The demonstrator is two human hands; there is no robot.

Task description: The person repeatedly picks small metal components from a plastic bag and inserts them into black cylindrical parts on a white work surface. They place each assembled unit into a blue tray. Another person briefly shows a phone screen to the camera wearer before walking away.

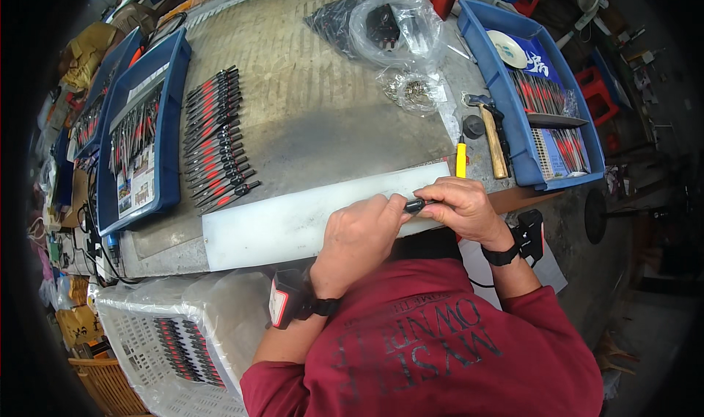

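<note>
Gripping 1 small black part (414, 206): left hand (359, 237), right hand (463, 208), near clear bag (396, 24).

Maroon printed shirt, black wrist-strapped devices (293, 300) on both arms

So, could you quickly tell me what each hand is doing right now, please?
Left hand: closed on the small black tool.
Right hand: closed on the same tool.
</note>
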